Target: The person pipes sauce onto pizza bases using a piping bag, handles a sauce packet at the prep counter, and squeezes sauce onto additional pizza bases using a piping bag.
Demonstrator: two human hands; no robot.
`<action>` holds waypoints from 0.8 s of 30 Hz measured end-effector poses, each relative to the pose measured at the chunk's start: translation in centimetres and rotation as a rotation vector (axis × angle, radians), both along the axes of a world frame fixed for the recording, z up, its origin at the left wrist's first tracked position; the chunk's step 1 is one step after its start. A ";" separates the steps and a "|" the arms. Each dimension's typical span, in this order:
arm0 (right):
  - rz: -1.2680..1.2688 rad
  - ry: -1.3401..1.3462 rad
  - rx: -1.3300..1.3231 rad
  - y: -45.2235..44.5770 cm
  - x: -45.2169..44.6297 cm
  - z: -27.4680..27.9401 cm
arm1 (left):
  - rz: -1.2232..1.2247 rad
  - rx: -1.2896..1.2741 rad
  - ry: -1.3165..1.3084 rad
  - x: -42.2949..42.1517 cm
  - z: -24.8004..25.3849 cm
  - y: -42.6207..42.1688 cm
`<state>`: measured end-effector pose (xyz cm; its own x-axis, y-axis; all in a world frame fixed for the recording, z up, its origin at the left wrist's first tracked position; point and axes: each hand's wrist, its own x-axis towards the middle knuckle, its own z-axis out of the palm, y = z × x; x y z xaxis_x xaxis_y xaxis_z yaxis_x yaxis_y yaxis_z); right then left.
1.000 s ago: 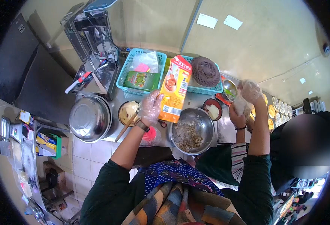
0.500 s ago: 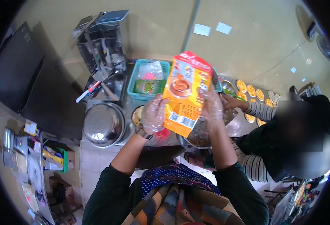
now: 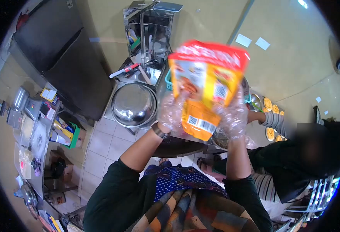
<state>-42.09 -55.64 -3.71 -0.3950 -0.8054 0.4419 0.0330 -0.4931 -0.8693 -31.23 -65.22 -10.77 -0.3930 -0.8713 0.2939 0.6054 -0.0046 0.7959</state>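
Observation:
In front of me I hold up a yellow and red food pouch [image 3: 203, 83] with barcodes and a food picture on it. My left hand [image 3: 173, 112], in a clear plastic glove, grips its lower left side. On the right side my right hand [image 3: 232, 116], gloved the same way, grips the pouch near its lower corner. Blur smears the print at the top, and whether the pouch is sealed I cannot tell. Beneath my right hand part of a metal bowl [image 3: 219, 140] shows. A turquoise basket [image 3: 168, 80] is mostly hidden behind the pouch.
A large steel basin [image 3: 134, 105] sits on the counter at left, with a red-and-white-handled knife [image 3: 124, 70] behind it. A co-worker in a striped sleeve [image 3: 272, 120] works at right near round orange-topped pieces [image 3: 269, 133]. A dark fridge [image 3: 58, 58] stands far left.
My view has turned left, so the basin and fridge sit further right in it. The pouch is lifted closer, its top tilted differently, and both hands still hold it.

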 end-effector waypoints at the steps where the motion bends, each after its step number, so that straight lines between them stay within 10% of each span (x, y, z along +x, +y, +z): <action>1: 0.156 0.009 -0.015 0.4 0.8 0.4 | 0.142 -0.013 0.057 0.7 2.0 0.9; 7: 0.002 0.668 -0.093 6.1 1.7 -4.9 | 0.016 0.080 0.356 4.1 6.6 3.7; 21: -0.571 0.700 -0.472 13.8 4.4 3.7 | -0.181 -0.235 0.476 6.0 17.2 13.2; 24: -0.532 0.763 -0.516 13.9 5.1 7.2 | -0.030 -0.366 0.171 6.5 18.0 12.7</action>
